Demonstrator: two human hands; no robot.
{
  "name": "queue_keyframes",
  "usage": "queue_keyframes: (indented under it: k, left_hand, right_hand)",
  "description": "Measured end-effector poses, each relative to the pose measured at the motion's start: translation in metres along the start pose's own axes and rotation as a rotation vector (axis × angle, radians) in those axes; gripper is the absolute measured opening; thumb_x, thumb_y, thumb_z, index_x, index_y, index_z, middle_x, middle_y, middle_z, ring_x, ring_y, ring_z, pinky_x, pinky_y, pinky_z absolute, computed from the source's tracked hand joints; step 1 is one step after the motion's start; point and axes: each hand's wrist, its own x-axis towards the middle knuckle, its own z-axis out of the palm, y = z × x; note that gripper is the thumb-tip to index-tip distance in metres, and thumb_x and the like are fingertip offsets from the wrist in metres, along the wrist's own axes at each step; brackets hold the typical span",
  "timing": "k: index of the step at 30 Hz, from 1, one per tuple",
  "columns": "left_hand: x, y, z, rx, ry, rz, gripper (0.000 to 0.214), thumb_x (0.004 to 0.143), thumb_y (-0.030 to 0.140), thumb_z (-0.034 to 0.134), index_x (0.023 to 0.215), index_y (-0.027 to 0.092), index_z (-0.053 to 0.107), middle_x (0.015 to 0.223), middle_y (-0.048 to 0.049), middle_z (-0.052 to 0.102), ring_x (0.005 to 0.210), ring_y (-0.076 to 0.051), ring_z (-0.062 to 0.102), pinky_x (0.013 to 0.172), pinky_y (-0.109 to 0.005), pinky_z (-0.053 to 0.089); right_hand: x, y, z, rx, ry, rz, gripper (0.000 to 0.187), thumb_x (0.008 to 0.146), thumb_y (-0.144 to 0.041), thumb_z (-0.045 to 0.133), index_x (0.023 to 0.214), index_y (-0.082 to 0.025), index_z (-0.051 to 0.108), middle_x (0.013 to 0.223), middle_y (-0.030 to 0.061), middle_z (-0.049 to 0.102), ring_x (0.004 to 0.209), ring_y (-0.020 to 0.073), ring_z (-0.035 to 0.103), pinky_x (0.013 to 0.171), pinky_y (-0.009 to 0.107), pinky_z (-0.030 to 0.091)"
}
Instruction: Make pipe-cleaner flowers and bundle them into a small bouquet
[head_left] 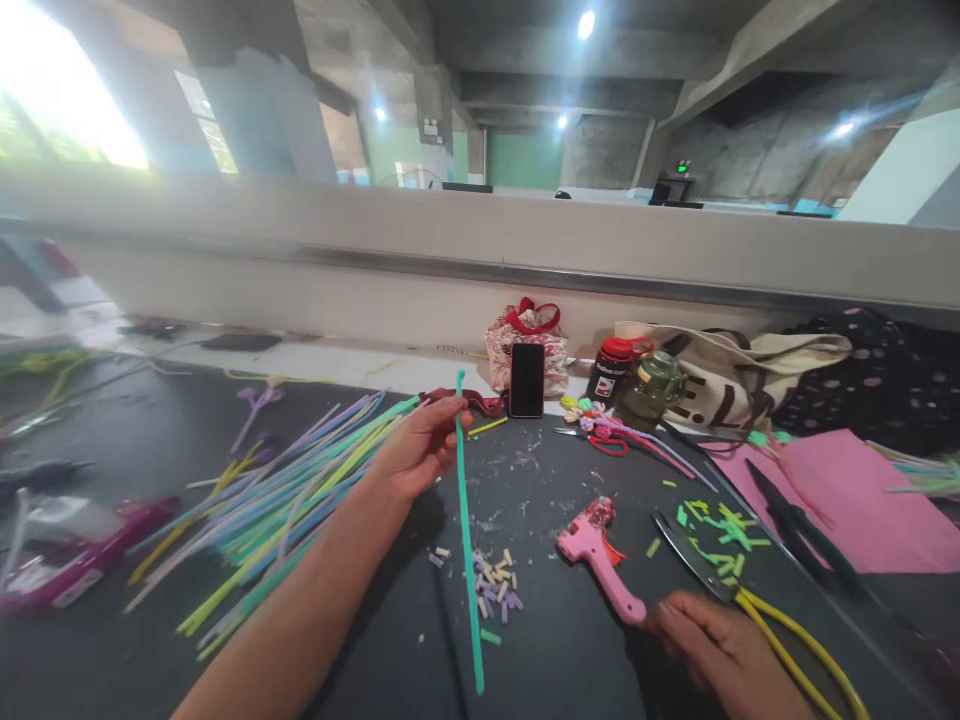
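Note:
My left hand [424, 445] pinches a teal pipe cleaner [466, 530] near its top end. The strand hangs down almost upright over the dark table. Low on the right is my right hand [709, 640], its fingers curled in. They are beside the handle end of a pink glue gun [600, 560]; contact is unclear, and anything inside the fingers is hidden. Just right of that hand lie yellow-handled scissors [784, 625] with metal blades. Short lilac and cream cut pieces [499, 585] are scattered behind the teal strand.
A fanned bundle of coloured pipe cleaners [300, 480] lies left. Green clippings [724, 540], a black-handled knife [806, 525] and pink sheets [862, 490] are right. Along the back stand a phone [526, 380], a patterned bag [499, 350] and bottles [611, 370], with red-handled scissors [607, 446] in front.

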Motion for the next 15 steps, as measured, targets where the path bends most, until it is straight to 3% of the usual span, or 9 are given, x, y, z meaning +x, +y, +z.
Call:
queue_keyframes:
  k: [6, 11, 15]
  left_hand:
    - [-0.006, -0.012, -0.032, -0.052, 0.085, 0.017, 0.011, 0.08, 0.012, 0.047, 0.074, 0.013, 0.055, 0.05, 0.0006, 0.06, 0.031, -0.004, 0.047, 0.027, -0.01, 0.036]
    - [0.006, -0.032, -0.07, -0.089, 0.194, -0.012, 0.013, 0.081, 0.012, 0.047, 0.069, 0.012, 0.053, 0.046, 0.0013, 0.058, 0.029, -0.004, 0.046, 0.027, -0.011, 0.036]
    - [0.013, -0.043, -0.084, -0.086, 0.26, -0.018, 0.01, 0.078, 0.011, 0.05, 0.069, 0.011, 0.055, 0.045, 0.0008, 0.059, 0.029, -0.005, 0.048, 0.028, -0.011, 0.037]
  right_hand:
    - [0.0, 0.013, 0.009, -0.127, 0.142, -0.128, 0.037, 0.083, -0.043, 0.039, 0.057, -0.02, 0.05, 0.054, -0.0025, 0.046, 0.05, 0.012, 0.044, 0.047, 0.021, 0.032]
    - [0.005, 0.028, 0.013, -0.177, 0.191, -0.115, 0.037, 0.081, -0.046, 0.038, 0.063, -0.02, 0.058, 0.053, -0.002, 0.051, 0.047, 0.0118, 0.048, 0.045, 0.019, 0.037]
    - [0.011, 0.047, 0.002, -0.239, 0.155, -0.127, 0.037, 0.077, -0.049, 0.041, 0.07, -0.021, 0.064, 0.053, -0.0023, 0.059, 0.045, 0.0119, 0.054, 0.042, 0.017, 0.042]
